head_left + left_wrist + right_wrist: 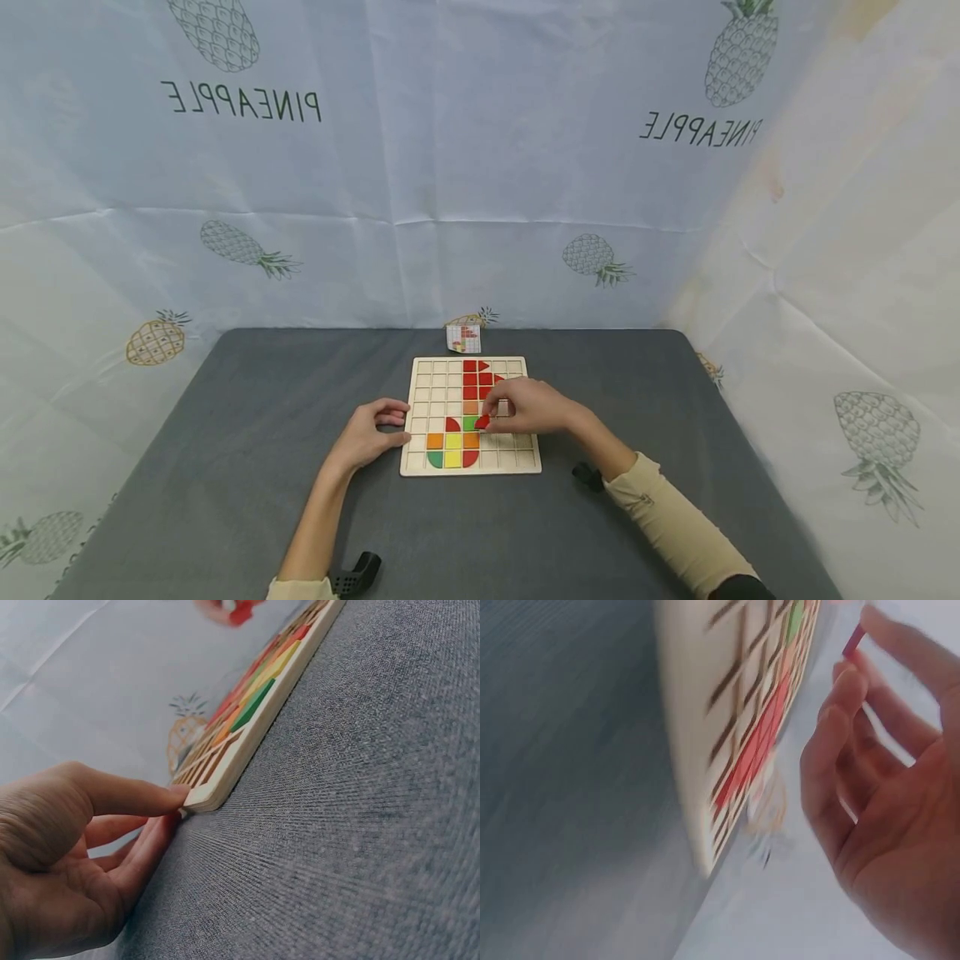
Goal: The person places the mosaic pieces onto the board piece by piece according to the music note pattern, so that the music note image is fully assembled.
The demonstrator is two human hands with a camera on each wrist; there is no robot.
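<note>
A square wooden grid board [517, 458] lies on the grey table, with red, orange, yellow and green tiles set in some cells. My left hand [366, 436] holds the board's left edge; in the left wrist view the thumb [142, 796] presses on top near a corner, with fingers against the side. My right hand [536, 406] is over the board's right half, pinching a red tile with a curved edge [482, 422] between thumb and fingertips. In the right wrist view this red tile [853, 641] is held above the board, seen edge-on. My right hand hides several cells.
A small card with a printed coloured grid pattern [463, 337] stands behind the board. Pineapple-printed cloth [480, 167] hangs at the back and sides of the grey table [285, 400]. Black straps sit at both wrists.
</note>
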